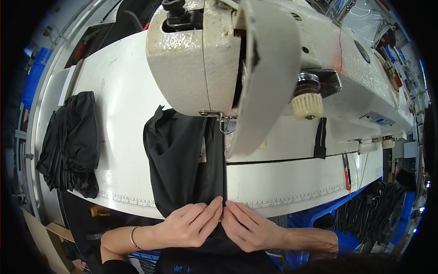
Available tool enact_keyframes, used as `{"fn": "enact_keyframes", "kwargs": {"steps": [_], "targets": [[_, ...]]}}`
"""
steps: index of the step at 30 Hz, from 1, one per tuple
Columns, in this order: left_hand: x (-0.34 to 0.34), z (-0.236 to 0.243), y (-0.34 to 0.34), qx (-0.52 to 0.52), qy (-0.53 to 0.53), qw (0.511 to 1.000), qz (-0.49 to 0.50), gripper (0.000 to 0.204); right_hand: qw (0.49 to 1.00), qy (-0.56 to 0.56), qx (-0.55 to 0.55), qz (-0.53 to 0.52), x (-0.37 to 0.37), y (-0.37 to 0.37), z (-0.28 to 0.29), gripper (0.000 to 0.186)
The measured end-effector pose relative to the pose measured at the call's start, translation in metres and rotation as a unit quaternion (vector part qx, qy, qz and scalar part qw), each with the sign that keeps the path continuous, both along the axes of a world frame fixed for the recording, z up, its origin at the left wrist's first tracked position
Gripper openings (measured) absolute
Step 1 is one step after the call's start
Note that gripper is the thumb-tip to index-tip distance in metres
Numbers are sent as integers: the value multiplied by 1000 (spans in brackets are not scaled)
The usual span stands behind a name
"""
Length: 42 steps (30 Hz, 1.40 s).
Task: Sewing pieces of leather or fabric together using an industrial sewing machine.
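Note:
A black fabric piece (175, 150) lies on the white sewing table, its far end running under the sewing machine (182, 68). Along its right edge runs a narrow black zipper (224, 178) with fine teeth, leading from beside the presser foot (223, 124) toward me. At the table's near edge my left hand (194, 222) pinches the fabric edge and zipper between thumb and fingers. Close against it, my right hand (248, 227) pinches the same zipper end from the right side. The fingertips nearly meet, and what lies between them is partly hidden.
A stack of black fabric pieces (73, 144) sits at the left. On the right lie a short black zipper strip (320, 139) and red-handled snips (346, 171). A printed ruler (292, 202) follows the near table edge. Black pieces hang over a blue bin (369, 212).

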<state>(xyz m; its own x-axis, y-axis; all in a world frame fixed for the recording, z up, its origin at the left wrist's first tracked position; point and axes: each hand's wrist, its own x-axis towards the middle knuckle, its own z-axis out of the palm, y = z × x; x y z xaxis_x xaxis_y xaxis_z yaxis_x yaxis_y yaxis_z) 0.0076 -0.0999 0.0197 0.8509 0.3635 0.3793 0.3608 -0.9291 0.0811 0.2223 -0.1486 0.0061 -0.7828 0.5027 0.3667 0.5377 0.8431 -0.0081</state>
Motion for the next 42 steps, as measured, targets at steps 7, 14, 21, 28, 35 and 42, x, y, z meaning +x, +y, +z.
{"fn": "enact_keyframes", "kwargs": {"steps": [7, 14, 21, 28, 35, 42], "targets": [[5, 0, 2, -1, -4, 1000, -7, 28, 1000, 1, -2, 3, 1, 0, 1, 29], [3, -5, 0, -5, -10, 1000, -10, 29, 1000, 0, -5, 1, -1, -1, 1, 28], [2, -3, 5, -37, 4, 999, -8, 29, 1000, -11, -12, 13, 0, 3, 3, 29], [10, 3, 45, -44, -7, 999, -24, 28, 989, -75, 129, -18, -1, 26, -36, 26], [14, -5, 90, -98, -41, 994, -6, 31, 932, 192, -305, -35, 15, 75, -15, 20], [8, -35, 111, -106, -42, 993, 18, 32, 977, 212, -14, -5, 10, 109, -41, 19]]}}
